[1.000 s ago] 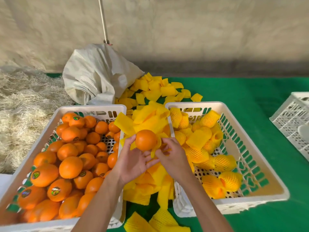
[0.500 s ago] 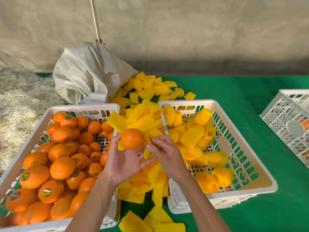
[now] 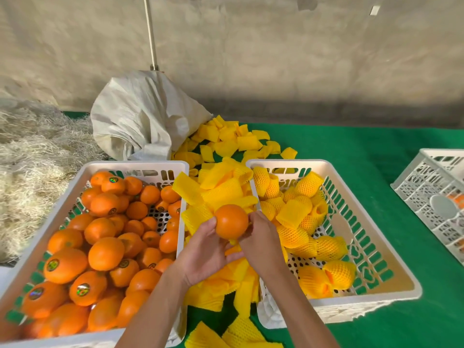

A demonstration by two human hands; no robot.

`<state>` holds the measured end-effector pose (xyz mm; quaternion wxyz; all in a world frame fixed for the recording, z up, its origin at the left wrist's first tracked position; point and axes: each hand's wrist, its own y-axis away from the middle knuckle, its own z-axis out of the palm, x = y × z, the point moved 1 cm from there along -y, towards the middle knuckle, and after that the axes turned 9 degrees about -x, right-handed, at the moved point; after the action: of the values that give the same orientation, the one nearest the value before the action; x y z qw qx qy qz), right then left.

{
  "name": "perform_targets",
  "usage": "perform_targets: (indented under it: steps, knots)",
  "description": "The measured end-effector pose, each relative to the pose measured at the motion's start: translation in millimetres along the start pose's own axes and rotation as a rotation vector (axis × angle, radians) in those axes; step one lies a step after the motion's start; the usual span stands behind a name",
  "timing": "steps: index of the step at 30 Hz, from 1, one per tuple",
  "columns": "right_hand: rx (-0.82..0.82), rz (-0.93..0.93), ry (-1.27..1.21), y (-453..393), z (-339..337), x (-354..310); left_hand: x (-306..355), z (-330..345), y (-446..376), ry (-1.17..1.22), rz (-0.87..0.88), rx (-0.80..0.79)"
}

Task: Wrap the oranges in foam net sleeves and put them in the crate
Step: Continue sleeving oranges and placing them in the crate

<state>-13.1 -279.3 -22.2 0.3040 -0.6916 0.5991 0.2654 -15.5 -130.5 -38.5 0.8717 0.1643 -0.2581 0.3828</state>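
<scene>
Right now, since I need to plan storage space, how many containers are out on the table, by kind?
bare-orange crate: 1
sleeved-orange crate: 1
side crate, at the right edge, contents unclear: 1
sack: 1
Total: 4

Bare forearms point(image 3: 155, 310) and hands point(image 3: 203, 252), no sleeves
</scene>
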Motion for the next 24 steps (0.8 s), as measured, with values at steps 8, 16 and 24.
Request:
perform_targets:
  steps: [8,16,24]
  knots:
    - [-0.038,-0.021,0.034,6.7,-11.9,-14.9,5.3,-1.3,2.2,0.057,0.104,0.101]
    - [0.074,-0.052,0.036,0.2,-14.3,-18.6,6.4,-10.4,0.6,-0.003,0.208,0.365]
    - [-0.082,-0.027,0.091,-2.7,-5.9,-16.6,2.7,-27.4,-8.0,-0.219,0.289,0.357]
